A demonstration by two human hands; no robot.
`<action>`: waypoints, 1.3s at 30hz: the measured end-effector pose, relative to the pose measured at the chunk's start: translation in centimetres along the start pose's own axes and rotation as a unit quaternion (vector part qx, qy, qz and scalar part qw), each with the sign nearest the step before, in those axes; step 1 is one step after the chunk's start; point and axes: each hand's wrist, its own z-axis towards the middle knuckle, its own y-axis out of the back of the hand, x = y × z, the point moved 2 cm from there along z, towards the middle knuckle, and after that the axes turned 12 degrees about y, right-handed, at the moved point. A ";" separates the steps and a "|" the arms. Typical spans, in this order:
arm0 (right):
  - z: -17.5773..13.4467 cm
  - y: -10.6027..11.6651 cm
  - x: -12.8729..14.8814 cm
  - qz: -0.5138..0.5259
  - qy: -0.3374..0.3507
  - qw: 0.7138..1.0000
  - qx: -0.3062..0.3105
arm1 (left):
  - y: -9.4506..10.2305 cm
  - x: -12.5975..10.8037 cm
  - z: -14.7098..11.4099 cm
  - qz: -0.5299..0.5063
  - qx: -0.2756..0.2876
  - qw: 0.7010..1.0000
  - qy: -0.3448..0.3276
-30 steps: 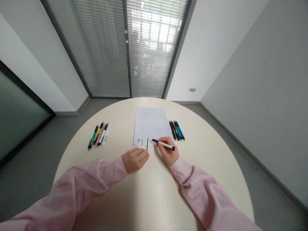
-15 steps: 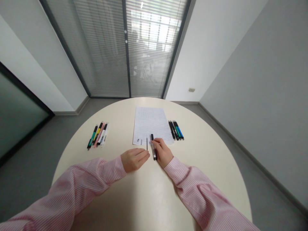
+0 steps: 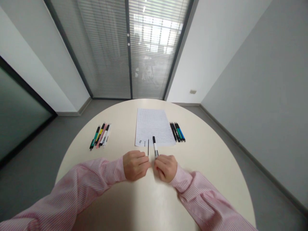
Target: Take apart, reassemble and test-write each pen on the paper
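My left hand (image 3: 136, 165) is closed, its fingers curled round the lower end of a thin dark pen refill (image 3: 148, 148) that points away from me. Beside it, my right hand (image 3: 166, 167) is also closed, gripping the near end of a white pen with black ends (image 3: 155, 147). The pen's far end lies over the bottom edge of the lined paper (image 3: 151, 123). Two small parts, one dark (image 3: 140, 141) and one thin and grey (image 3: 144, 143), rest at the paper's lower left corner; they are too small to name.
Several pens in green, yellow, pink and white (image 3: 100, 136) lie in a group on the left of the round table (image 3: 211, 160). Several dark, green and blue pens (image 3: 178, 132) lie right of the paper. Beyond the table stand walls and a glass partition with blinds (image 3: 108, 64).
My right hand has slid from the pen's middle down to its near end, and the fingers are curled tighter. My left fingers have folded in more round the refill. The view has shifted slightly.
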 end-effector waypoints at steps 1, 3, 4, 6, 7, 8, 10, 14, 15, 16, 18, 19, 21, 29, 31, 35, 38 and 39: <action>0.1 -0.2 0.6 0.003 0.037 0.998 0.045 | 0.1 -0.2 -0.1 -0.002 0.018 1.000 -0.002; 0.3 -0.8 1.6 0.018 0.080 0.989 0.123 | 0.1 -0.4 -0.3 -0.008 0.052 0.999 -0.012; 0.5 -1.0 1.9 0.026 0.085 0.984 0.153 | -0.1 -0.4 -0.5 -0.011 0.071 0.997 -0.009; 0.9 -1.5 2.3 0.040 0.074 0.976 0.200 | -0.6 -0.3 -0.8 -0.018 0.111 0.994 0.003; 1.1 -1.6 2.4 0.046 0.064 0.973 0.216 | -0.9 -0.2 -0.9 -0.020 0.129 0.991 0.011; 1.3 -1.6 2.4 0.050 0.055 0.971 0.226 | -1.1 -0.1 -1.0 -0.023 0.144 0.989 0.018; 1.5 -1.5 2.5 0.057 0.042 0.970 0.234 | -1.4 -0.1 -1.0 -0.023 0.164 0.986 0.029; 1.8 -1.3 2.5 0.062 0.035 0.970 0.231 | -1.4 -0.1 -0.9 -0.019 0.178 0.983 0.037; 1.8 -1.3 2.5 0.061 0.035 0.971 0.230 | -1.3 -0.1 -0.9 -0.020 0.179 0.983 0.038; 1.8 -1.3 2.5 0.061 0.036 0.971 0.229 | -1.3 -0.1 -0.8 -0.021 0.180 0.983 0.038; 1.7 -1.5 2.4 0.059 0.037 0.973 0.222 | -1.2 -0.1 -0.8 -0.022 0.180 0.983 0.038; 1.6 -1.6 2.4 0.059 0.037 0.974 0.215 | -1.2 -0.1 -0.8 -0.022 0.180 0.983 0.037; 1.4 -1.8 2.5 0.059 0.040 0.979 0.193 | -1.2 -0.1 -0.8 -0.019 0.182 0.982 0.038; 1.0 -0.5 0.2 0.061 -0.126 0.984 -0.111 | -1.5 0.1 -1.1 -0.015 0.188 0.981 0.044; 0.9 -0.5 -1.0 0.020 -0.227 0.965 -0.130 | -1.5 0.1 -1.1 -0.020 0.185 0.981 0.045; 0.8 -1.5 -2.8 -0.048 -0.337 0.936 -0.089 | -1.4 0.0 -1.0 -0.025 0.182 0.982 0.046; 0.6 -2.2 -3.3 -0.087 -0.332 0.938 -0.057 | -1.3 0.0 -0.9 -0.024 0.182 0.982 0.047; 0.6 -2.3 -3.3 -0.099 -0.326 0.939 -0.052 | -1.4 0.0 -1.0 -0.024 0.182 0.982 0.046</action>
